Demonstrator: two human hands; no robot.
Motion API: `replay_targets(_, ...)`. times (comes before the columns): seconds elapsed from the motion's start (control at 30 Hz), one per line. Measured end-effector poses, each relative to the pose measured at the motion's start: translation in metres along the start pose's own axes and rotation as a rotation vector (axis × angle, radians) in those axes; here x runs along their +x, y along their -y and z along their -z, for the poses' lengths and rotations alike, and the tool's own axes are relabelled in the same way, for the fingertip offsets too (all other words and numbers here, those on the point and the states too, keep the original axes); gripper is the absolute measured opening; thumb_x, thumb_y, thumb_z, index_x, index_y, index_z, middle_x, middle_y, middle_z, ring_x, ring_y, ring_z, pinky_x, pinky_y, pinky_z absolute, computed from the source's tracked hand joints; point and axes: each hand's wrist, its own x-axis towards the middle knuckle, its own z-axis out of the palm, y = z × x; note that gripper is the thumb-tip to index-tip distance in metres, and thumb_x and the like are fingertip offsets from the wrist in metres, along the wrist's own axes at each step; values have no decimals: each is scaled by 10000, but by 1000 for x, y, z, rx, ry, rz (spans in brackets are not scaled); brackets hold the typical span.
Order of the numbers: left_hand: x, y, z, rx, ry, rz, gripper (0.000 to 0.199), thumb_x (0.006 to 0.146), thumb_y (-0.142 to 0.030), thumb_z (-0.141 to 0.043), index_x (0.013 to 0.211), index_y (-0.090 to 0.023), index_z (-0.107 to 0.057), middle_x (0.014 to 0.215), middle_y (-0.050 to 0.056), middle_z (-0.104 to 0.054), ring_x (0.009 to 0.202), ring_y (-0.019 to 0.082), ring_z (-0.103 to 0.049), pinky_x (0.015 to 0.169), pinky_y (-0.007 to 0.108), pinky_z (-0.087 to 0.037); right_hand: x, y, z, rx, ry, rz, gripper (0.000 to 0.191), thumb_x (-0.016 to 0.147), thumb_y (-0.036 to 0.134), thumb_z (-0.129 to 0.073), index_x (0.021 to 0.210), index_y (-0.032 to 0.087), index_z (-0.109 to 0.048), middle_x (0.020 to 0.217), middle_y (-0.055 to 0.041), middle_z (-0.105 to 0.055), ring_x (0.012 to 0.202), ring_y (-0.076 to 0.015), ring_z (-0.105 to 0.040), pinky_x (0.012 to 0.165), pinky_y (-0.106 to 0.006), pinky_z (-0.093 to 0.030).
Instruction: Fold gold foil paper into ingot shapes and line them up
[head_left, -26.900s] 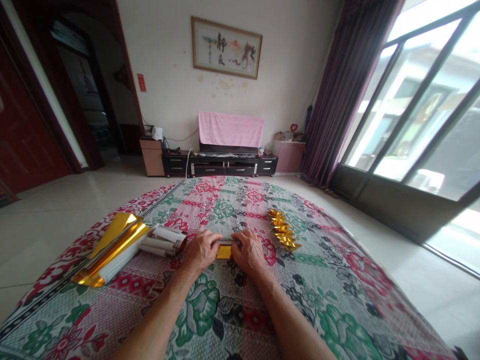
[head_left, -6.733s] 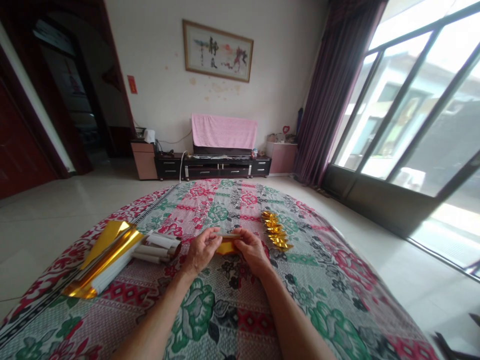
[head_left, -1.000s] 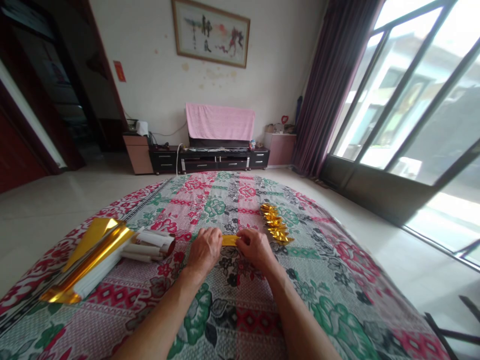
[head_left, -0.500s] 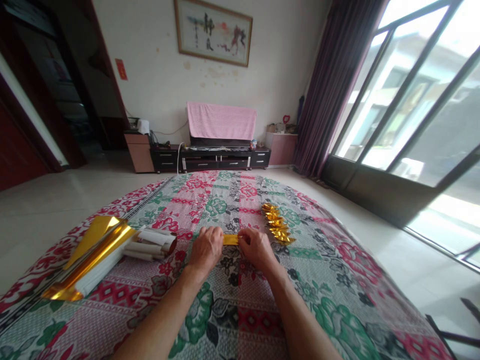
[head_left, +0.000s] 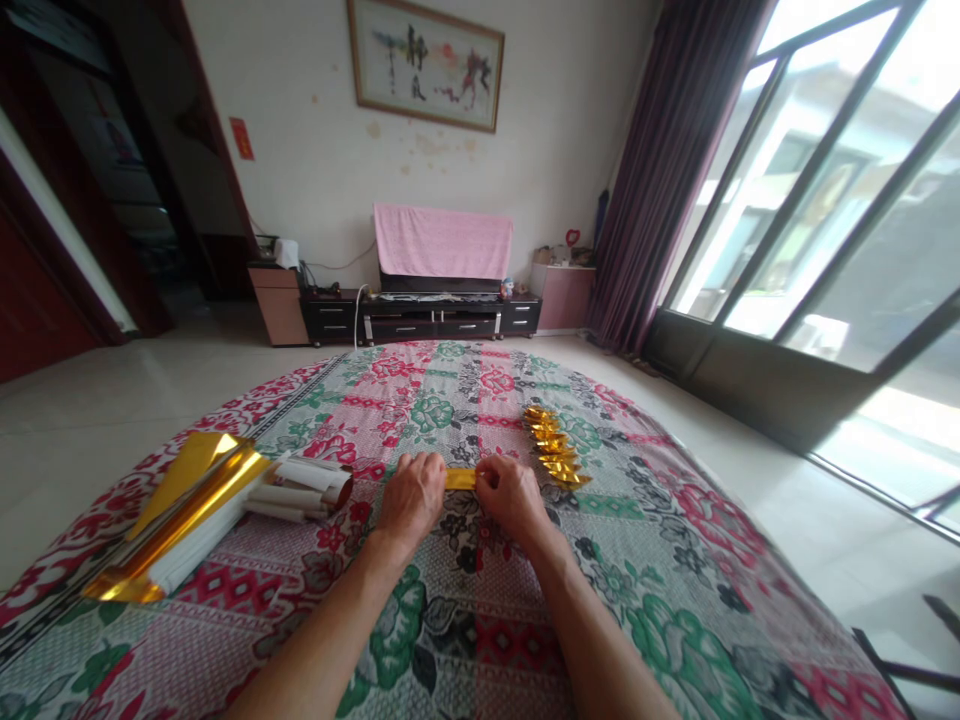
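A narrow folded strip of gold foil paper [head_left: 460, 479] stretches between my two hands, low over the patterned cloth. My left hand [head_left: 415, 492] is closed on its left end, and my right hand [head_left: 513, 496] pinches the right end. Just beyond my right hand, a row of folded gold paper pieces [head_left: 555, 448] with pointed ends lies on the cloth. To the left rest curled gold foil sheets [head_left: 217, 500] with white undersides, beside several rolled white papers [head_left: 300, 488]. My fingers cover both ends of the strip.
A floral cloth [head_left: 450, 620] in red, green and grey covers the rounded table. Beyond it stand a low black TV cabinet [head_left: 337, 317] and a screen under a pink cloth [head_left: 442, 240]. A purple curtain [head_left: 652, 180] hangs beside the large window at right.
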Motion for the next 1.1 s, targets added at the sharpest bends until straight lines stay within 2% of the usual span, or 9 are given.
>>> replay_targets(0.5,1,-4,4,79,17,-8,227,896,-225,-339,834,-171,-551,817,68,-592,790,191,-503,742,303,-380,-1,-1,-2,0,-2,9,162,710,155,-493,730,198,-648,631,1,-601,578,-101,-494,551,-184,-292)
replay_targets(0.9,1,-5,2,43,-1,26,193,886,-226,-362,821,-189,-541,831,59,-591,791,192,-499,723,304,-385,-1,4,0,-22,-1,-16,150,727,150,-497,751,194,-639,666,-6,-598,614,-109,-502,584,-192,-310)
replay_targets(1.1,-1,-4,0,1,-23,36,175,877,-216,-377,815,-203,-541,800,46,-580,791,189,-497,716,303,-376,-3,3,1,-8,0,-32,143,744,167,-518,819,196,-635,750,-18,-584,666,-114,-510,633,-196,-337)
